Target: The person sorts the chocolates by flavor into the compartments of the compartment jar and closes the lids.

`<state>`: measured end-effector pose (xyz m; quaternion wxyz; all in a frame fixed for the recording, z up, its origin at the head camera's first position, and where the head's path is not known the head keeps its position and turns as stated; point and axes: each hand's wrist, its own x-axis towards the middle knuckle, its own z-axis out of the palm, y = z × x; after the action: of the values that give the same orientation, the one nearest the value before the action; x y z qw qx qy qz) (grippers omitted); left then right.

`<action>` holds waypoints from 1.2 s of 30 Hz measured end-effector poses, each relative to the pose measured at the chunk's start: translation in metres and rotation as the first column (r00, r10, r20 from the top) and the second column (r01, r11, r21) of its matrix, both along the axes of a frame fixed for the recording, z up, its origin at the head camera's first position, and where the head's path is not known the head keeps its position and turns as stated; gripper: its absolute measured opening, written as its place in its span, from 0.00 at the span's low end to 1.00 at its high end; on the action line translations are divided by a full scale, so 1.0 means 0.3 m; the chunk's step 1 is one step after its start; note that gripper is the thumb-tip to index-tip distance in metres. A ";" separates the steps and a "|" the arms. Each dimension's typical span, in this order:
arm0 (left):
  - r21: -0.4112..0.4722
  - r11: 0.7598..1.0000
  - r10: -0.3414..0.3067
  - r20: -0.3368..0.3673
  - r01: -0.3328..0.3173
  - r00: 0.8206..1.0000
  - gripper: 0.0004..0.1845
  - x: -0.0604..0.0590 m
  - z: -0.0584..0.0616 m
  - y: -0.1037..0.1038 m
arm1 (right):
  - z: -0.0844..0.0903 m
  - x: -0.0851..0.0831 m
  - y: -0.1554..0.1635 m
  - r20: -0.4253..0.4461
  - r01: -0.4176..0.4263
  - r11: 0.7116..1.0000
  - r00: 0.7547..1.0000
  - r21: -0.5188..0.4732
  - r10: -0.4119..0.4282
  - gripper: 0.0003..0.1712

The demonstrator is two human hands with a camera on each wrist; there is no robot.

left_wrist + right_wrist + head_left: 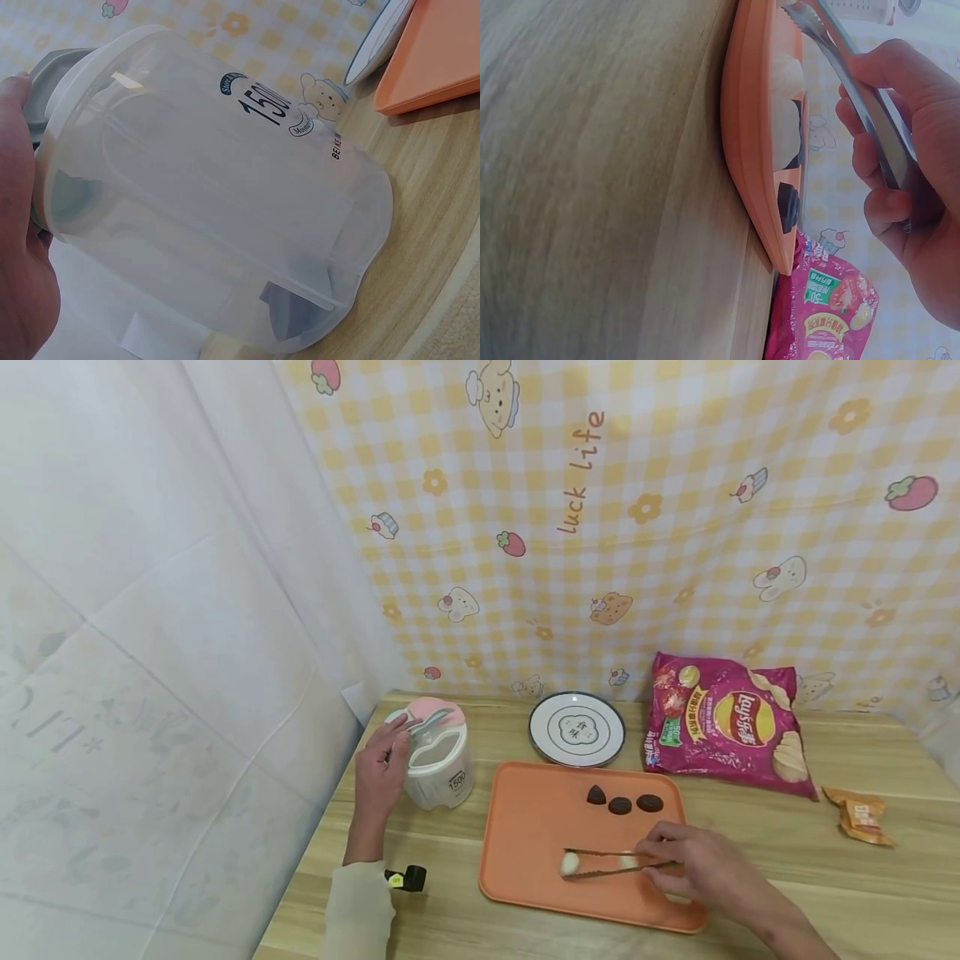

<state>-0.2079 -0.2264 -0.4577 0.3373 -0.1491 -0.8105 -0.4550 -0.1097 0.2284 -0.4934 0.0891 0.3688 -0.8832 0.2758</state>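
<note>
Nearest us, our right hand (701, 868) pinches metal tongs (611, 863) low on the orange tray (525, 827), their tips closed around a small white ball (571, 862) that looks soft and easily squashed, so a light squeeze at its middle seems wise. Further off, our left hand (380, 768) curls around the lidded plastic jar (441, 767) on the worktop (862, 885); beyond lie three dark pieces (620, 805), a plate (576, 729) and a crisp bag (723, 722).

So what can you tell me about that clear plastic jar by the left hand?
The jar is a translucent, whitish plastic canister that looks empty, printed with "1500" and a small bear on its side. A pink lid with a grey flip part sits on top. It stands upright on the wooden table, left of the orange tray. The left hand grips it at the lid end.
</note>
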 end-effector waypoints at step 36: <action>-0.019 1.000 0.010 0.003 -0.010 1.000 0.12 0.005 0.007 0.001 | 0.136 -0.008 -0.095 -0.214 0.088 0.989 0.971 -0.119 -0.112 0.14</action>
<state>-0.2063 -0.2263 -0.4556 0.3368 -0.1476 -0.8161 -0.4458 -0.1123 0.1999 -0.4525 0.2198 0.3467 -0.8691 0.2761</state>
